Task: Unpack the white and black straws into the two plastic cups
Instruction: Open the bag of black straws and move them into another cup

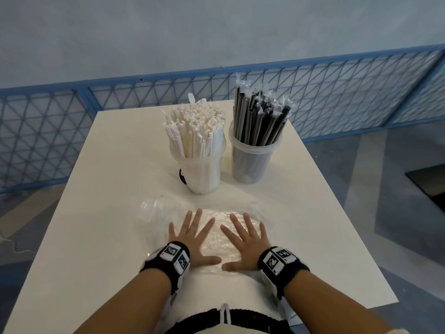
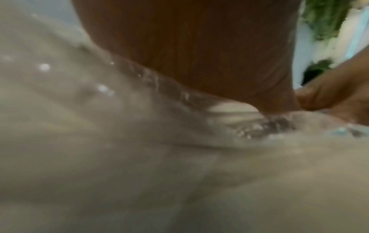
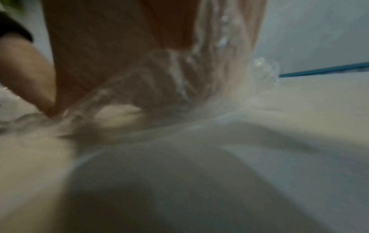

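Observation:
Several white straws stand upright in a clear plastic cup at the table's middle. To its right, a second clear cup holds several black straws, some still in film sleeves. Near the front edge lies a flattened clear plastic bag. My left hand and right hand lie flat on it, fingers spread and straight, thumbs pointing at each other. Both wrist views are blurred: crumpled clear bag under my left palm, and bag film under my right palm.
The white table has open surface left and right of my hands. A blue mesh fence runs behind the table's far edge. Grey floor lies on both sides, with a dark mat at the right.

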`<action>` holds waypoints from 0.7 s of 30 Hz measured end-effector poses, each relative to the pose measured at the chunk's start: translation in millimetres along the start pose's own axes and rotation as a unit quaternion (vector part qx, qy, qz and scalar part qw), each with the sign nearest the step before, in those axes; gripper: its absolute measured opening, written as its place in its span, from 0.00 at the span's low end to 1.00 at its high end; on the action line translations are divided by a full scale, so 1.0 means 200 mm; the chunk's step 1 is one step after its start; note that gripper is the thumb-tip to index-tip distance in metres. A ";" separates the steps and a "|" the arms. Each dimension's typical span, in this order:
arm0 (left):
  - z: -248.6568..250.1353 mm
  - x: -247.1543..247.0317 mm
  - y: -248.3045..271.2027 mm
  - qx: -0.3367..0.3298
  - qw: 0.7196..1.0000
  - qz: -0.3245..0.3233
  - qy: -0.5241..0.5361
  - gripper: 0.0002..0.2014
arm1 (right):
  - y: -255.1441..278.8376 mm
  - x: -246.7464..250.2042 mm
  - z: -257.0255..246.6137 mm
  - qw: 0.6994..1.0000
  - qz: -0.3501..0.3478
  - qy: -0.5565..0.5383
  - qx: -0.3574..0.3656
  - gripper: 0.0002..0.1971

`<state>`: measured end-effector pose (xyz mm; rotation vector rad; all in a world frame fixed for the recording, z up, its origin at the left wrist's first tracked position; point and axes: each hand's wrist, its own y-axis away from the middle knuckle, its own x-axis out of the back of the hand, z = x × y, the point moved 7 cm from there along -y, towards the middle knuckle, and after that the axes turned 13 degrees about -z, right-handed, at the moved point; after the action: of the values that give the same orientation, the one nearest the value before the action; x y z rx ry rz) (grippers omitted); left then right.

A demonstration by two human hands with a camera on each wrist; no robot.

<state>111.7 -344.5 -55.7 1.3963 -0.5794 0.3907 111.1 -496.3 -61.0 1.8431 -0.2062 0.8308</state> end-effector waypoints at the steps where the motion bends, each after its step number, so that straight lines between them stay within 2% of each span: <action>1: -0.03 0.00 0.00 0.000 1.000 -0.001 0.004 0.55 | 0.00 0.00 0.02 1.000 0.002 -0.006 -0.001 0.58; 4: -0.08 0.01 0.00 0.000 1.000 -0.012 0.022 0.61 | 0.05 0.02 0.15 0.999 0.005 -0.033 -0.031 0.60; 8: -0.10 0.02 0.04 0.000 0.999 -0.014 0.043 0.62 | 0.13 0.00 0.35 0.993 -0.014 -0.086 -0.078 0.64; 11: -0.08 0.06 0.07 0.014 0.999 -0.030 0.024 0.69 | 0.15 0.01 0.39 0.992 -0.027 -0.088 -0.083 0.70; 12: -0.06 0.11 0.09 0.021 0.999 -0.022 0.033 0.69 | 0.16 0.02 0.39 0.993 -0.030 -0.083 -0.080 0.72; 13: -0.03 0.18 0.13 0.015 0.998 0.006 0.065 0.63 | 0.18 0.06 0.37 0.994 -0.023 -0.079 -0.076 0.73; 14: 0.01 0.29 0.18 -0.009 0.991 0.062 0.120 0.54 | 0.22 0.12 0.35 0.994 0.000 -0.079 -0.074 0.70; 15: 0.06 0.40 0.24 -0.047 0.974 0.125 0.183 0.45 | 0.27 0.19 0.33 0.992 0.044 -0.089 -0.074 0.63; 16: 0.11 0.52 0.31 -0.094 0.949 0.190 0.234 0.40 | 0.34 0.29 0.33 0.983 0.123 -0.119 -0.073 0.52; 17: 0.17 0.63 0.39 -0.136 0.921 0.251 0.267 0.38 | 0.42 0.41 0.33 0.956 0.225 -0.176 -0.063 0.40; 18: 0.23 0.75 0.45 -0.168 0.895 0.299 0.287 0.38 | 0.50 0.52 0.36 0.910 0.330 -0.247 -0.039 0.31; 20: 0.32 0.94 0.51 -0.212 0.853 0.346 0.327 0.42 | 0.63 0.71 0.43 0.805 0.472 -0.359 0.022 0.27; 21: 0.36 1.03 0.52 -0.222 0.838 0.357 0.346 0.45 | 0.67 0.79 0.47 0.770 0.511 -0.381 0.038 0.30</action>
<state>205.2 -415.9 154.5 0.4693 -0.5150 1.2216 203.7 -599.2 120.3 1.9982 -1.8447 0.6995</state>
